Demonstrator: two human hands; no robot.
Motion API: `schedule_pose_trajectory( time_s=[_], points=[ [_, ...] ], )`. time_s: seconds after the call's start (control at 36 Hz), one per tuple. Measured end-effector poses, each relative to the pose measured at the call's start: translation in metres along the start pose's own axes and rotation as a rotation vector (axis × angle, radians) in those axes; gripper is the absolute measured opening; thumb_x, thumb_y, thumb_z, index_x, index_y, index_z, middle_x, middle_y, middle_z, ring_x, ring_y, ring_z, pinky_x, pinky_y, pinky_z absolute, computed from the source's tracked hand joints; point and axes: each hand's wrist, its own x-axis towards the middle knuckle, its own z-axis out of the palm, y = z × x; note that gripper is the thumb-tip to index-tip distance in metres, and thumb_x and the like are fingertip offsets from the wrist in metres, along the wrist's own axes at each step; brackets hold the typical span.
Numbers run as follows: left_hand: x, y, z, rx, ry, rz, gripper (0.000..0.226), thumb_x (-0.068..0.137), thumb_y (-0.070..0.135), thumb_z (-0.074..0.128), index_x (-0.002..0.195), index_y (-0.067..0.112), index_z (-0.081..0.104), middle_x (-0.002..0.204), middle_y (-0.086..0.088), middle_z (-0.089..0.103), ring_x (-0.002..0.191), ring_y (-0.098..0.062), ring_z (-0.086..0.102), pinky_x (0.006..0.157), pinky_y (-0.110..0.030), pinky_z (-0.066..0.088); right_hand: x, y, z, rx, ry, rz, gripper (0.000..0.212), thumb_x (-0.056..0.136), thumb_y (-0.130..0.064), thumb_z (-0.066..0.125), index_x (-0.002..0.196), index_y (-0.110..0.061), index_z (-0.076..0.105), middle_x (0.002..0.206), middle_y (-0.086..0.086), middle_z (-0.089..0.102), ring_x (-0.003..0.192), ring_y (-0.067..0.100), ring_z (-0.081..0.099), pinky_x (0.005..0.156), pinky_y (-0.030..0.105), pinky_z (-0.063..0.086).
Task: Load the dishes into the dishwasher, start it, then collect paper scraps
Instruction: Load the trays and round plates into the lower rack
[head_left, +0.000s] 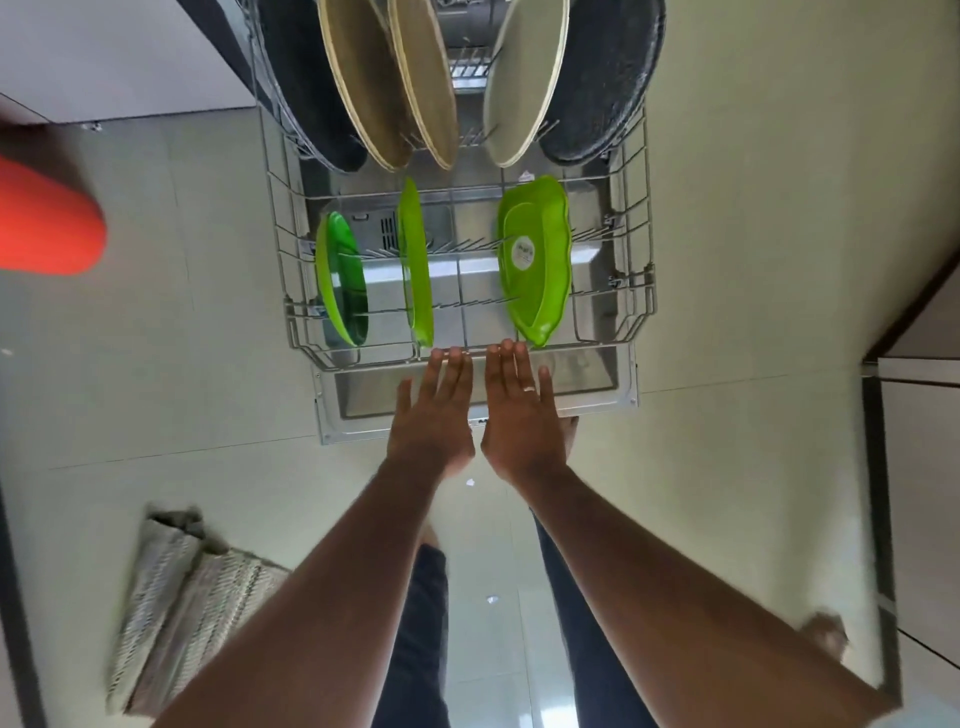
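At far left an orange object (49, 218) juts into view, and lower down a striped mat (176, 613) lies on the floor (727, 312). The wire rack (636, 249) stands pulled out over the open dishwasher door (363, 405), holding green plates (415, 260) in front and beige plates (363, 83) and dark ones behind. The left hand (434, 415) is flat with straight fingers, its fingertips at the rack's front rim just below the middle green plate. Beside it, the right hand (522, 415), also flat and holding nothing, reaches the rim under the green tray (535, 260).
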Motion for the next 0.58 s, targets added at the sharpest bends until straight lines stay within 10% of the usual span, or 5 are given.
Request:
schedule_pose_trajectory(
  time_s=[0.58],
  points=[
    [0.098,-0.025,-0.081,0.026,0.251,-0.014,0.103,0.092,0.028,0.06,0.158,0.017,-0.019,0.165,0.0,-0.025,0.151,-0.019,-0.026,0.124,-0.049,-0.007,0.132,0.003,-0.055,-0.049,0.156,-0.029,0.086,0.08,-0.027,0.027,0.159,-0.008,-0.001,0.167,0.011,-0.005,0.154,0.027,-0.007,0.124,0.048,0.001]
  ],
)
